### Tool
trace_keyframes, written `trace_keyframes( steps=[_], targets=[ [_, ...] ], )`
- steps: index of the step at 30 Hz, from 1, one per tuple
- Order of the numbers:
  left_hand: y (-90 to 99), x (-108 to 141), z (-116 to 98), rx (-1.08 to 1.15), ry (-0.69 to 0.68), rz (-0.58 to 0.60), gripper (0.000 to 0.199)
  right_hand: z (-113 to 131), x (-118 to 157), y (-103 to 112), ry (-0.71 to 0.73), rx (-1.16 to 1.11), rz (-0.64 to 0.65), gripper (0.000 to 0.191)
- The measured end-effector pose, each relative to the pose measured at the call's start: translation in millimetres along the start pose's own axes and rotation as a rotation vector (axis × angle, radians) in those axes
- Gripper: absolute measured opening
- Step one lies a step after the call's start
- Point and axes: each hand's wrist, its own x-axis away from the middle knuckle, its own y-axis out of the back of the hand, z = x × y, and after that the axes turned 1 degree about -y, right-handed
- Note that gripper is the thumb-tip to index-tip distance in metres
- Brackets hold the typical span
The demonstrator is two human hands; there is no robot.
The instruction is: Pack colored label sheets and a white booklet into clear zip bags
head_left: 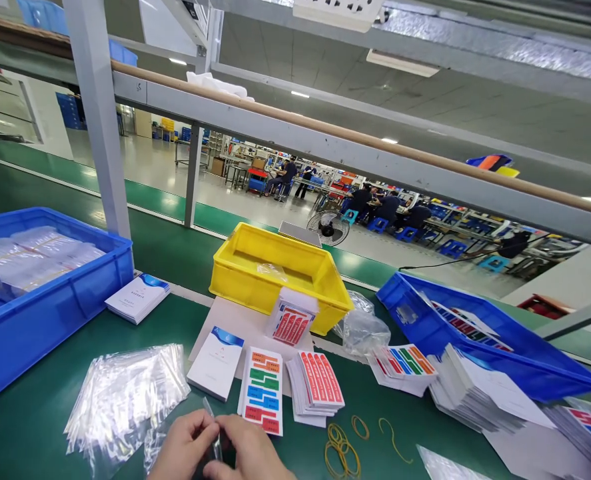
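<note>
My left hand and my right hand are close together at the bottom middle, fingers pinched. Between them they grip a clear plastic bag, seen nearly edge-on; the fingers hide part of it. A fanned pile of clear plastic bags lies left of my left hand. Just beyond my hands are a stack of white booklets with blue tops and a sheet of coloured stickers. To their right is a stack of red-striped sticker sheets. Yellow rubber bands lie right of my right hand.
A blue bin holding plastic pouches stands left, beside more booklets. A yellow bin is at the back middle. Another blue bin stands right, behind booklet stacks. A metal post rises at left; people sit far off.
</note>
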Motion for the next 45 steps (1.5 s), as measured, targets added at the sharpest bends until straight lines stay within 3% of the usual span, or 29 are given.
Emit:
trace_keyframes(
  steps=[5, 9, 13, 16, 18, 20, 26, 29, 31, 33, 36, 39, 41, 44, 45],
  targets=[
    [-2.5, 6, -6, -0.088, -0.071, -0.033, 0.04, -11, -3, -17, 0.008, -0.112, -0.149, 0.007],
    [-4.8, 9, -5, -0.214, -0.112, -0.017, 0.037, -21, -4, -20, 0.141, -0.01, -0.249, 0.023],
    [-9.2, 14, -5, -0.309, -0.088, -0.018, 0.032, -29, -7, -31, 0.328, 0.277, -0.506, 0.023],
    [-12.3, 15, -9, -0.302, -0.05, -0.041, 0.031, -31, -10, -31, 0.313, 0.377, -0.7, 0.026],
    [-11.9, 12, -12, -0.291, -0.034, -0.052, 0.031, -28, -8, -25, 0.307, 0.371, -0.735, 0.022],
    [-9.0, 7, -15, -0.279, -0.023, -0.077, 0.03, -24, -4, -20, 0.369, 0.336, -0.699, 0.013],
    [5.2, 3, -31, -0.268, -0.05, -0.103, 0.032, -20, 4, -14, 0.544, 0.325, -0.523, 0.02],
    [13.4, 13, -44, -0.414, -0.359, -0.059, 0.017, -24, 3, -9, 0.516, 0.186, -0.43, 0.025],
    [20.3, 19, -53, -0.601, -0.64, 0.077, 0.015, -26, 4, -2, 0.474, 0.068, -0.288, 0.026],
    [28.7, 22, -58, -0.748, -0.733, 0.189, 0.018, -26, 8, 8, 0.4, -0.008, -0.116, 0.025],
    [42.9, 23, -58, -0.837, -0.574, 0.193, 0.012, -21, 13, 23, 0.225, -0.012, 0.09, 0.016],
    [53.0, 23, -52, -0.81, -0.369, 0.2, 0.013, -12, 9, 31, 0.203, 0.023, 0.113, 0.014],
    [53.4, 24, -46, -0.736, -0.261, 0.221, 0.013, -6, -3, 28, 0.28, 0.056, -0.002, 0.016],
    [44.3, 23, -36, -0.545, -0.106, 0.281, 0.015, -5, -31, 12, 0.345, 0.212, -0.291, 0.01],
    [40.0, 23, -32, -0.467, -0.06, 0.297, 0.015, -6, -41, 4, 0.347, 0.286, -0.368, 0.022]
  ],
)
